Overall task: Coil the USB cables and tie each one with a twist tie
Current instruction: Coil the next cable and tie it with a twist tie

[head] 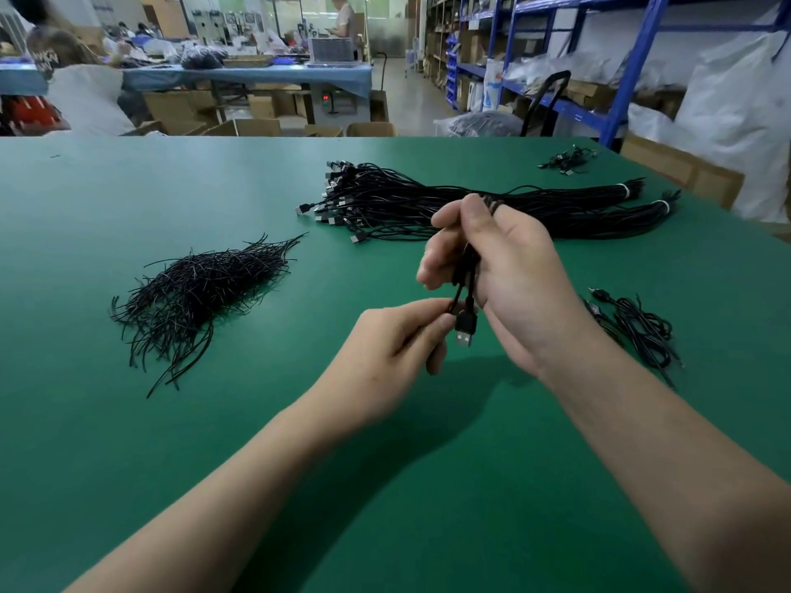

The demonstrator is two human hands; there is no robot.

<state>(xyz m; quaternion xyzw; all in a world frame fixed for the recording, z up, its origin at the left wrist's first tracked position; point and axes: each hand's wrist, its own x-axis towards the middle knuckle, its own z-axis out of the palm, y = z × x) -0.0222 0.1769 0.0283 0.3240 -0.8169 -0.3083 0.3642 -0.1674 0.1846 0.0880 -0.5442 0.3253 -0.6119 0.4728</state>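
Mostly, the work lies ahead: the large bundle of uncoiled USB cables [471, 207] rests across the far middle of the desk [128, 442]. The pile of twist ties [201, 288] sits to its left, well apart. A few loose cables [637, 327] lie beside the right forearm; whether they are tied cannot be told. One cable [467, 267] is in progress: the right hand [509, 267] grips its loops, and the left hand [394, 353] pinches the strand just above the USB plug [464, 329]. It appears untied. Blue shelving [633, 49] lines the workroom; the green desk surface is matte.
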